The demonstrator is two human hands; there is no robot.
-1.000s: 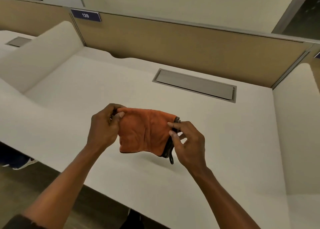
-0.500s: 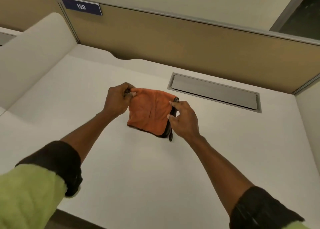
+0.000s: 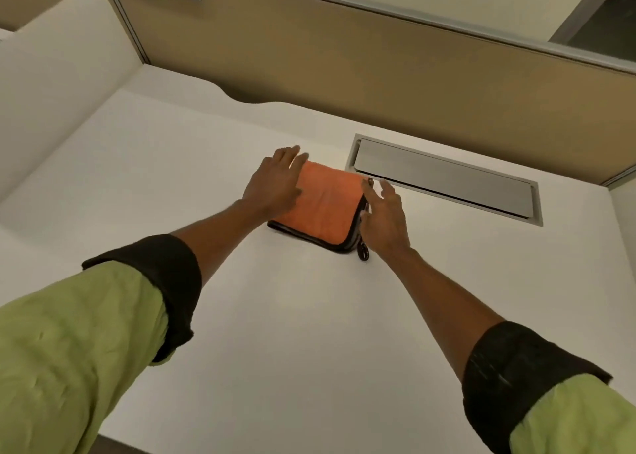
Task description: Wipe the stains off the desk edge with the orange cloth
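Orange cloth [image 3: 323, 206], folded into a flat pad with a dark border and a small hanging loop at its near right corner, lies on the white counter [image 3: 275, 333], just beside the near left corner of the grey cable hatch [image 3: 444, 180] set into the surface. In the head view, the left hand [image 3: 275, 181] rests palm-down over the cloth's left side, fingers spread and flat, gripping nothing. The right hand [image 3: 383, 218] sits against the cloth's right border, fingers extended and open, also pinching nothing. Judged step: the cloth is set down or being flattened, and wiping of the counter edge has not begun; no stains can be made out here. The next move calls for one hand to press on or gather the pad, then carry it to the stained edge, which probably lies away from this middle area. Compared with half a second ago, both hands have released their pinches on the cloth's upper corners, and the cloth has gone from hanging above the counter to lying flat on it.
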